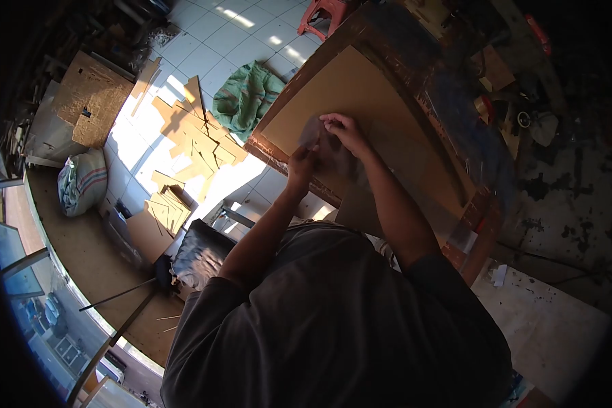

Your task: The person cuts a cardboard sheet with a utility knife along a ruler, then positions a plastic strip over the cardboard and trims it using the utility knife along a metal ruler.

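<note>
Both of my hands are over a tan board [347, 81] that lies on a worn brown workbench [258, 146]. Between them is a thin, dark, see-through sheet [332, 153], blurred at its lower part. My left hand [302, 165] is closed at the sheet's left side, its fingers curled. At the sheet's upper edge, my right hand [345, 132] pinches it between thumb and fingers. A long dark curved strip [415, 112] runs along the board's right side.
Cardboard-like pieces [197, 139] lie scattered on the tiled floor beside a green sack [248, 98]. A red stool [323, 17] stands beyond the bench. At the left are a stuffed white sack [83, 182] and a wooden panel [92, 95]. A pale slab [540, 326] is at the lower right.
</note>
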Tool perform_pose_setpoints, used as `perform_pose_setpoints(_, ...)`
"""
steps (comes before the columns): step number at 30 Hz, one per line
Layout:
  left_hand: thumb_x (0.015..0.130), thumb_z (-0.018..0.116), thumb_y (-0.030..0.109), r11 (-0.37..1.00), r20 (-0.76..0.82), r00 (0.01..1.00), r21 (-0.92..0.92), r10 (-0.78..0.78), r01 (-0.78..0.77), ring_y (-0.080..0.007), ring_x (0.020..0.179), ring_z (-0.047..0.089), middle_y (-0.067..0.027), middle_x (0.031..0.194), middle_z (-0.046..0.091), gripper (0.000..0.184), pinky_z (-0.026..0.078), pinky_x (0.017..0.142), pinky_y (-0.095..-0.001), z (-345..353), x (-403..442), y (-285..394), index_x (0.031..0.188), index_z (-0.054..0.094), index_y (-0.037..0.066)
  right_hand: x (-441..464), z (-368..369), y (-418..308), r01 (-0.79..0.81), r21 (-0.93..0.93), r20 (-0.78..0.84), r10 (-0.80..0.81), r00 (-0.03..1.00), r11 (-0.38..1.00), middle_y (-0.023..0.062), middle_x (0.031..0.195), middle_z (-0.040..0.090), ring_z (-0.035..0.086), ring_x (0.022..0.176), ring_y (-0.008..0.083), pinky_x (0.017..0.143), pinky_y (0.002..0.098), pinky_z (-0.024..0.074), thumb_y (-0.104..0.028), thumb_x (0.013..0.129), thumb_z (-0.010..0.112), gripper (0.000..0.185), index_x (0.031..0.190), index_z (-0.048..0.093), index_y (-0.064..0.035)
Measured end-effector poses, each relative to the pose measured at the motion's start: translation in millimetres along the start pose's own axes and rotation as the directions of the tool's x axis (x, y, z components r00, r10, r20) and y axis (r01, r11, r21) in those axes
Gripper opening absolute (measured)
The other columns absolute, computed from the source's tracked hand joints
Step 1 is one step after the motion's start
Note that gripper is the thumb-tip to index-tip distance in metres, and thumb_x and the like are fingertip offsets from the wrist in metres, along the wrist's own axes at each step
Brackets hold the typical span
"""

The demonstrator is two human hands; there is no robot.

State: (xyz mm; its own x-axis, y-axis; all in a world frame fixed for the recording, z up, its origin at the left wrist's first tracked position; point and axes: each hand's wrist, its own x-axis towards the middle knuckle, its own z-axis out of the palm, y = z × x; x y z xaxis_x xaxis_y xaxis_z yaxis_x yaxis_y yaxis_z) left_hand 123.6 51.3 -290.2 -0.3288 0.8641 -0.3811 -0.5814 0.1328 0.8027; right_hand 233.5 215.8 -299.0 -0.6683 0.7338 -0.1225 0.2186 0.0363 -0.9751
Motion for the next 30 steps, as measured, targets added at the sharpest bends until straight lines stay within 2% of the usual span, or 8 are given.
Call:
perform_pose_setpoints(3,0.098,0.062,0.020,1.000,-0.071,0.997,0.013,-0.008,0.009,-0.0148,0.073,0.067,-0.0065,0.091,0.068,0.026,0.054,0.069,-0.0278,-9,12,-19,0.116,0.064,0.002,2,-1,-1,-0.011,0.013,0.025,0.011,1.000,1.000,0.0005,0.104,0.063,0.057,0.098,0.0105,0.089,0.0247,0.0466,-0.007,0.095,0.063,0.022,0.116,0.069,-0.0043)
perform_pose_setpoints(6,0.100,0.058,0.019,0.993,-0.024,0.993,-0.020,-0.117,0.116,-0.0142,0.073,0.067,-0.0024,0.094,0.065,0.031,0.054,0.068,-0.0274,-15,12,-22,0.128,0.062,0.007,4,0,0,-0.008,0.044,0.002,0.008,1.000,0.999,0.0002,0.102,0.063,0.057,0.097,0.0103,0.090,0.0259,0.0466,-0.010,0.096,0.064,0.020,0.114,0.070,-0.0043)
perform_pose_setpoints(9,0.100,0.059,0.020,0.999,-0.036,0.998,-0.008,-0.054,0.053,-0.0142,0.070,0.067,-0.0029,0.087,0.065,0.029,0.054,0.062,-0.0274,-13,10,-23,0.125,0.062,0.006,5,-1,5,0.026,0.017,0.010,-0.026,1.000,1.000,0.0001,0.098,0.066,0.057,0.095,0.0106,0.089,0.0284,0.0465,-0.012,0.094,0.067,0.020,0.112,0.070,-0.0048)
perform_pose_setpoints(12,0.099,0.061,0.023,0.997,-0.085,0.993,0.008,-0.081,0.082,-0.0146,0.068,0.067,-0.0049,0.085,0.065,0.026,0.054,0.059,-0.0272,-6,0,-10,0.117,0.061,0.004,3,-1,3,-0.037,-0.002,0.023,0.037,0.999,0.999,-0.0006,0.098,0.066,0.057,0.094,0.0103,0.087,0.0280,0.0466,-0.016,0.092,0.069,0.019,0.107,0.069,-0.0044)
perform_pose_setpoints(15,0.098,0.063,0.024,0.990,-0.086,0.993,0.109,-0.080,0.090,-0.0169,0.069,0.069,-0.0079,0.085,0.065,0.024,0.056,0.061,-0.0289,-8,2,-9,0.107,0.058,0.002,1,-4,-5,-0.046,0.004,0.056,0.045,0.997,0.999,-0.0026,0.097,0.063,0.056,0.094,0.0076,0.086,0.0260,0.0457,-0.016,0.093,0.070,0.016,0.104,0.067,-0.0048)
perform_pose_setpoints(20,0.101,0.058,0.022,0.993,-0.107,0.993,0.107,-0.043,0.055,-0.0219,0.076,0.072,-0.0113,0.087,0.066,0.026,0.056,0.066,-0.0301,-7,7,-16,0.108,0.056,-0.003,-4,-11,-13,-0.133,0.133,0.128,0.116,0.985,0.982,-0.0022,0.095,0.062,0.056,0.091,0.0073,0.081,0.0255,0.0472,-0.017,0.093,0.070,0.018,0.106,0.066,-0.0064)
perform_pose_setpoints(23,0.101,0.057,0.022,0.997,-0.093,0.996,0.074,-0.002,0.009,-0.0244,0.082,0.073,-0.0135,0.091,0.066,0.028,0.057,0.069,-0.0309,-6,6,-18,0.110,0.055,-0.004,-4,-9,-12,-0.144,0.113,0.109,0.132,0.985,0.983,-0.0018,0.094,0.062,0.057,0.091,0.0080,0.079,0.0255,0.0483,-0.017,0.093,0.070,0.018,0.107,0.065,-0.0061)
perform_pose_setpoints(30,0.101,0.059,0.025,0.999,-0.043,0.998,0.022,0.037,-0.036,-0.0230,0.084,0.073,-0.0120,0.099,0.066,0.030,0.057,0.071,-0.0288,-4,2,-13,0.115,0.056,-0.002,1,-1,10,-0.034,0.135,0.025,0.031,0.999,0.990,-0.0010,0.091,0.063,0.056,0.088,0.0085,0.080,0.0271,0.0474,-0.012,0.090,0.070,0.014,0.102,0.067,-0.0046)
